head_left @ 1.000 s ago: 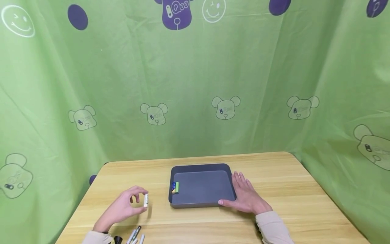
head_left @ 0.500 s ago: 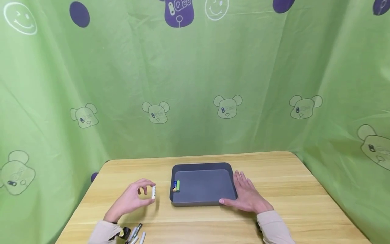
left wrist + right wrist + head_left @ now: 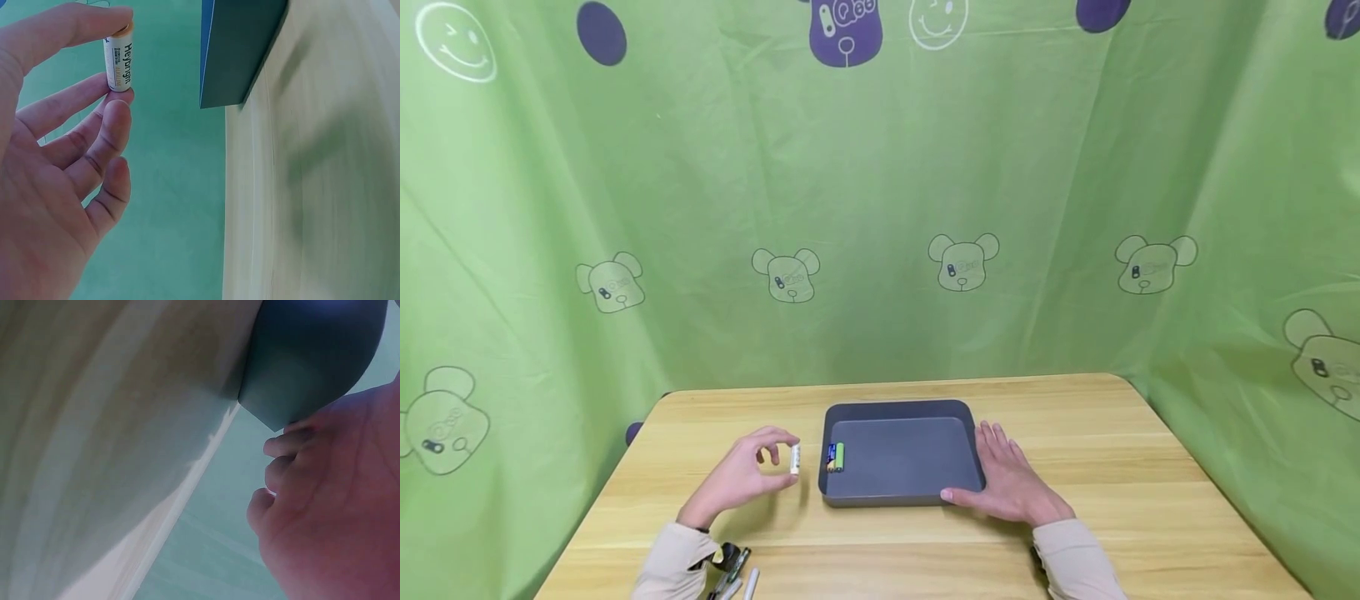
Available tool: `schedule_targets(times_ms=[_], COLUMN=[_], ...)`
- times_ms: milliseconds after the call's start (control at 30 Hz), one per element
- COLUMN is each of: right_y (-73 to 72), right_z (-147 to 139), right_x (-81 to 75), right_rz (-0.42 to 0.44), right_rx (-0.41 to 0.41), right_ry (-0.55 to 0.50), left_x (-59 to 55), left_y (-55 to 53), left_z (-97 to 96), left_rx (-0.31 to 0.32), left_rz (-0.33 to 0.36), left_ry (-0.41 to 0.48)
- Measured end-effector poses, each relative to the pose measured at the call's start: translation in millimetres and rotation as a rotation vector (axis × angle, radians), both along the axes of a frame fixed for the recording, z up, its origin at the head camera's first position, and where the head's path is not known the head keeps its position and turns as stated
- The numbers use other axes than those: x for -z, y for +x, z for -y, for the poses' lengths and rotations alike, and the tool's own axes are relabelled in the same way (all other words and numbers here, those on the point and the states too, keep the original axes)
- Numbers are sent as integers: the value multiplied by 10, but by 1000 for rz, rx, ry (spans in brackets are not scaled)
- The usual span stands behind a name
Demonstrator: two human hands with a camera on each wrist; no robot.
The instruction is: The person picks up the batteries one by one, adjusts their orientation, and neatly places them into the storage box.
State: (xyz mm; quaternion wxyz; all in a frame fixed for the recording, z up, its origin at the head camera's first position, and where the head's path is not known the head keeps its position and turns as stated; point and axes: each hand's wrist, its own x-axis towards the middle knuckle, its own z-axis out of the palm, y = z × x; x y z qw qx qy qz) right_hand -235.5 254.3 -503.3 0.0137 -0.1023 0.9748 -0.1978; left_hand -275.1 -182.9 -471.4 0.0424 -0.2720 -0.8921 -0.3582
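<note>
My left hand (image 3: 747,472) pinches a white battery (image 3: 795,459) by its two ends, between thumb and a fingertip, over the table just left of the dark grey tray (image 3: 902,502). In the left wrist view the battery (image 3: 119,61) shows black lettering and an orange end. Inside the tray, along its left wall, a green battery (image 3: 839,457) lies beside a blue one (image 3: 831,457). At the tray's right side rests my right hand (image 3: 1009,483), fingers extended along the wall and thumb at the front right corner. The right wrist view shows that hand's palm beside the tray (image 3: 312,362).
Several more batteries (image 3: 750,583), white and dark ones, lie near the table's front edge by the left sleeve (image 3: 676,560). The wooden table (image 3: 880,567) ends at a green curtain (image 3: 865,333) behind and on both sides.
My left hand has moved right and slightly away from me, bringing the white battery closer to the tray. The right hand stays at the tray's side. The head view has shifted slightly.
</note>
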Motion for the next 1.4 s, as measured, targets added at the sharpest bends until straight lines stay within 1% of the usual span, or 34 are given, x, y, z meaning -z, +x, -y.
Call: schedule_targets(times_ms=[233,467,733,1067,1300,1400], right_y=[0,2,1,-7,-4,-2], right_z=[-2,-3,-4,-6,-3,-2], right_x=[3,-9,-8,16,16,17], right_rz=[4,4,5,1,6,5], right_rx=[-1,-5,-2,0,3,3], right_ry=[0,-7,-7,1,-5,-3], left_x=[12,34,96,151,235,274], left_y=[-83,-163,-268,-343,-393,-400], left_z=[-81,-167,-268,-395,-489,-524], left_rx=[5,5,31,36,43,50], left_rz=[2,49,52,94,129,125], left_ry=[18,18,23,22,37,37])
